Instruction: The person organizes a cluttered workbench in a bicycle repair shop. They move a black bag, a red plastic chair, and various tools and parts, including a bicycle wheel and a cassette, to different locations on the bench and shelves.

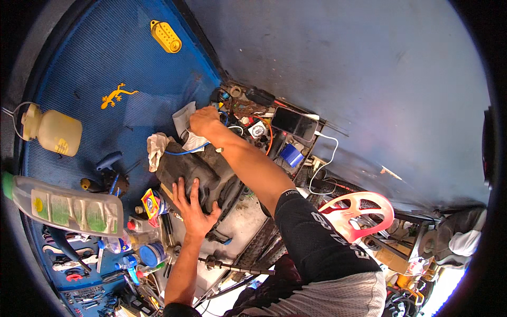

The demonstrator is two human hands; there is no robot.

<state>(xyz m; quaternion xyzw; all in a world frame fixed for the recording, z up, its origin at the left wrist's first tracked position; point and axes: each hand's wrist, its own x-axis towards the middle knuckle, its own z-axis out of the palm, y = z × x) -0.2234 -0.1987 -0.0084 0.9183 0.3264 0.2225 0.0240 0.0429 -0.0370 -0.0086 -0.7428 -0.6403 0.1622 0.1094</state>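
Note:
My left hand (pixel 194 211) lies with spread fingers against the front of a dark, moulded plastic-looking piece (pixel 182 168) on the cluttered bench. Beyond it, my right arm stretches across to the back, where my right hand (pixel 205 121) is closed among small items. What its fingers hold is hidden. Right beside that hand is a pale grey wrapper or cloth (pixel 182 119). A thin blue cable (pixel 182 153) runs over the dark piece, and a crumpled beige rag (pixel 157 149) sits at its left corner.
A phone (pixel 294 123) with a white cable lies at the back right, near a blue box (pixel 291 155). Bottles, including a large clear one (pixel 68 206), and tools crowd the left. A pink-red plastic part (pixel 356 214) stands right of my right sleeve.

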